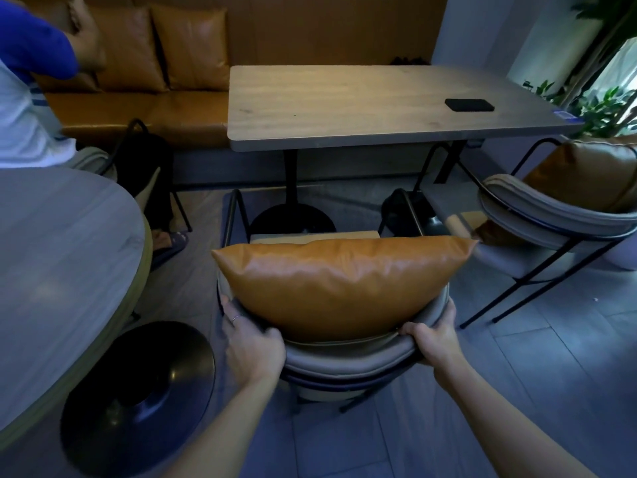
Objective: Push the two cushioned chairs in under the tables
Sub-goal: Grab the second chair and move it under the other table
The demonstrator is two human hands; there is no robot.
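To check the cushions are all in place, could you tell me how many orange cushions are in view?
4: one on the held chair, one on the right chair, two on the bench. More may be hidden.

two chairs (pixel 344 357), two tables (pixel 344 108), four cushions (pixel 337 281)

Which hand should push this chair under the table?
Neither alone: left hand and right hand both grip the chair backrest evenly, facing the rectangular table.

Glossy tan leather-look cushion (pixel 339 284), matt grey padded chair (pixel 348 353) w/ black metal frame, matt wood-grain table (pixel 344 108).
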